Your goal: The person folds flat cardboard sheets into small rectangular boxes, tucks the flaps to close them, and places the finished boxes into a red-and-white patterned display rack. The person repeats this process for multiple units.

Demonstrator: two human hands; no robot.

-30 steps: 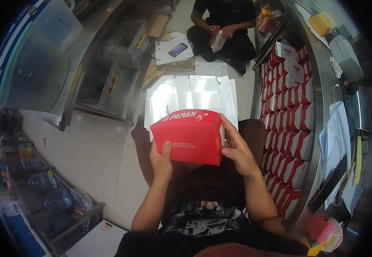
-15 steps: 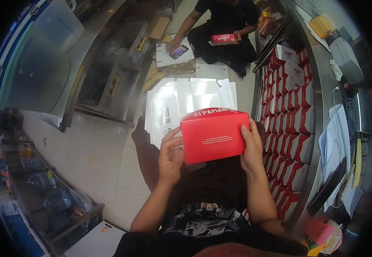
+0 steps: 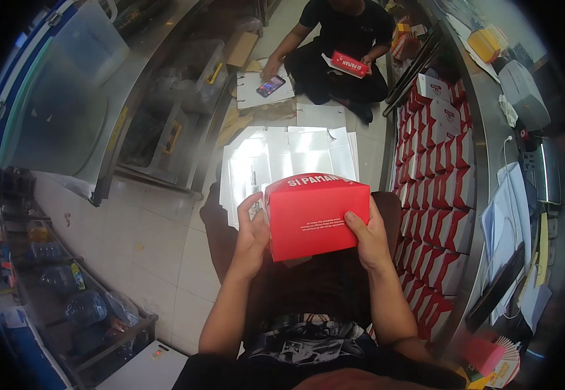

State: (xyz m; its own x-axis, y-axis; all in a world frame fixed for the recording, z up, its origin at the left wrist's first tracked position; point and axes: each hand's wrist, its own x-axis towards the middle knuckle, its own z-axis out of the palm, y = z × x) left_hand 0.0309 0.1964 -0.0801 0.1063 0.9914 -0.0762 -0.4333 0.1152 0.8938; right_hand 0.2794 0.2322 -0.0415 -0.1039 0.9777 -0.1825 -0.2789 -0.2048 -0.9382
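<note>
A red folded cardboard box (image 3: 318, 224) with white lettering is held up in front of my lap, its plain red face turned toward me. My right hand (image 3: 368, 237) grips its right end, thumb on the red face and fingers around the far side. At the left end my left hand (image 3: 251, 231) is closed against the box's edge, some fingertips hidden behind it. Beyond the box, a stack of flat white carton sheets (image 3: 302, 153) lies spread on the floor, its near part covered by the box.
Another person (image 3: 344, 45) sits on the floor ahead, holding a red and white carton (image 3: 350, 64); a phone (image 3: 270, 86) lies on white sheets. Stacked red and white boxes (image 3: 435, 175) line the right under a metal counter (image 3: 484, 123). Left are plastic bins (image 3: 194, 71) and a low rack (image 3: 100, 286).
My hands have brought the box slightly left and nearer to me. The other person's carton has tilted and opened a flap on its left.
</note>
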